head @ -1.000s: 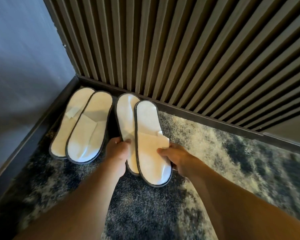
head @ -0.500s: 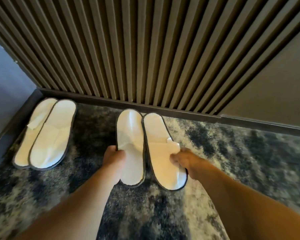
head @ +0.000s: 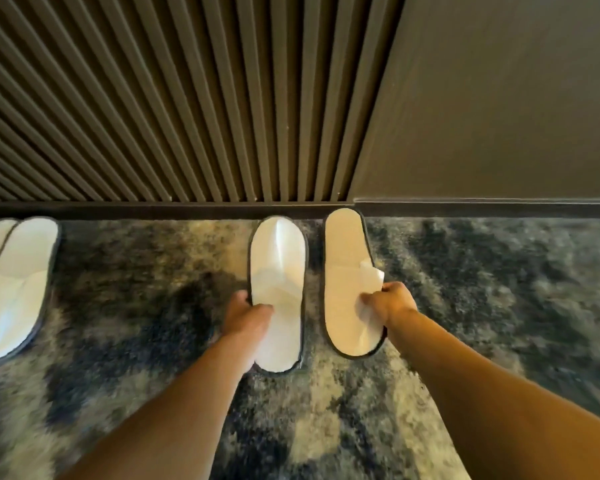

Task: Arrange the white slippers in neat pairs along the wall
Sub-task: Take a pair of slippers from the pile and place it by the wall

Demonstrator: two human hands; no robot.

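Note:
Two white slippers with dark edging lie side by side on the carpet, heels toward the wall's baseboard. My left hand [head: 246,315] grips the left slipper [head: 278,268] at its toe strap. My right hand [head: 390,301] grips the right slipper [head: 343,265] by its strap on the right side. A narrow gap of carpet separates the two. Another pair of white slippers [head: 13,289] lies together at the far left, partly cut off by the frame edge.
A dark slatted wall [head: 187,98] with a black baseboard [head: 153,209] runs across the back; a plain dark panel [head: 499,98] continues to the right. The floor is a mottled blue-grey and cream carpet [head: 482,289].
Both hands have carried the held pair to the right along the wall, away from the corner pair. The two slippers are now spread slightly apart and sit closer to the baseboard.

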